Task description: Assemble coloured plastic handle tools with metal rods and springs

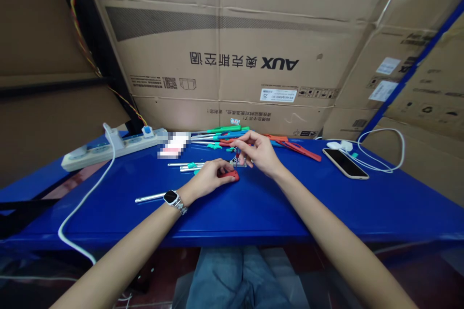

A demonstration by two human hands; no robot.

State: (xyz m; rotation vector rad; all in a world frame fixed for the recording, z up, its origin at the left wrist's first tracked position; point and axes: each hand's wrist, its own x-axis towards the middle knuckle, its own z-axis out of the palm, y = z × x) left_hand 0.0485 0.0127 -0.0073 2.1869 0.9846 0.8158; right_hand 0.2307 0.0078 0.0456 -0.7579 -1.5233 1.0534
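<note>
Both hands are working on the blue desk: left hand is gripping a red handle lying left-to-right, right hand is pinching a thin upright pin.

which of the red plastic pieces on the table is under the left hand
The short red piece at the table's middle: the left hand rests its fingers on it. The long red strips lie apart, beyond the right hand, near the phone.
</note>
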